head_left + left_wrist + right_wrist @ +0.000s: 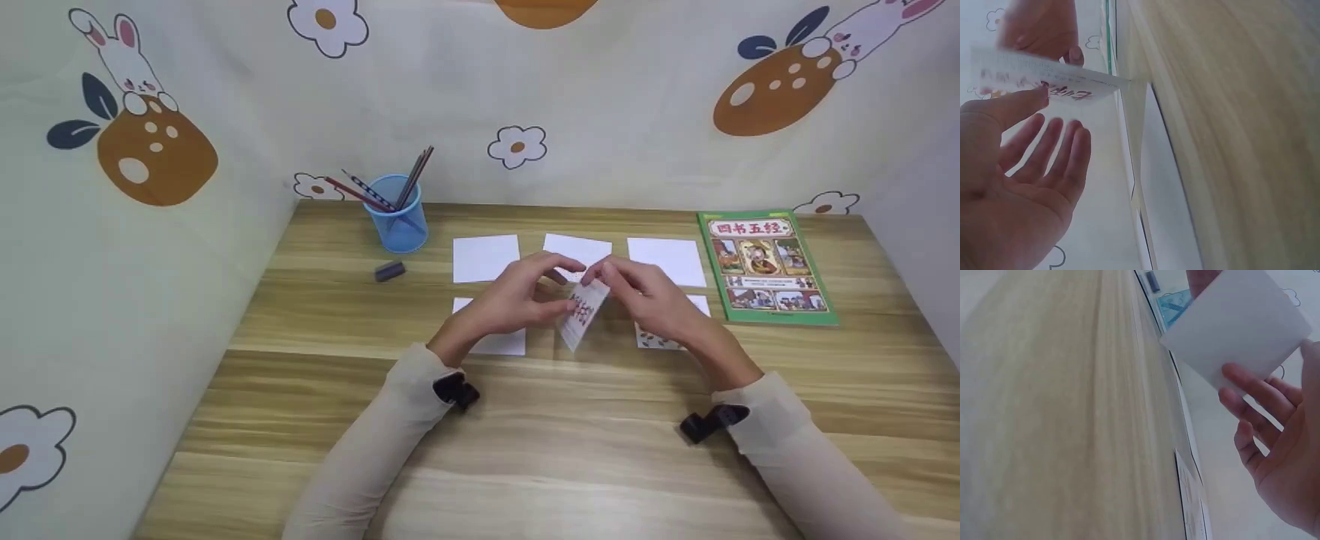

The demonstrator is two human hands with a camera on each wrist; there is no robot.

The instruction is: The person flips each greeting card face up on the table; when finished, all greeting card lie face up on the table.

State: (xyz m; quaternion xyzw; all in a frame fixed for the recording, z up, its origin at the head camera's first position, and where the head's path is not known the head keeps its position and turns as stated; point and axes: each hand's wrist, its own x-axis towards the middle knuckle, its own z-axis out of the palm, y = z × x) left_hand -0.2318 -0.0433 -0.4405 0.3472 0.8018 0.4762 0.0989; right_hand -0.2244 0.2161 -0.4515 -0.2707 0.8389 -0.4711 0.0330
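between the hands, a small card point(583, 316) tilts, pinched near a corner by the right hand point(651, 296), perhaps to keep its print in sight; the left hand point(516, 294) lays its thumb on it, fingers loosely apart. other cards point(486, 259) lie in rows, probably spaced to stay distinct. the wood-grain table point(525, 465) also bears a pencil cup point(403, 231) and book point(776, 283), beside rabbit-print walls point(420, 82).

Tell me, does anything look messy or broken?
Nothing looks spilled or broken. Maybe the small dark rectangular block looks stray: it lies aslant on the brown wood-grain table, outside the round light-blue pencil cup.
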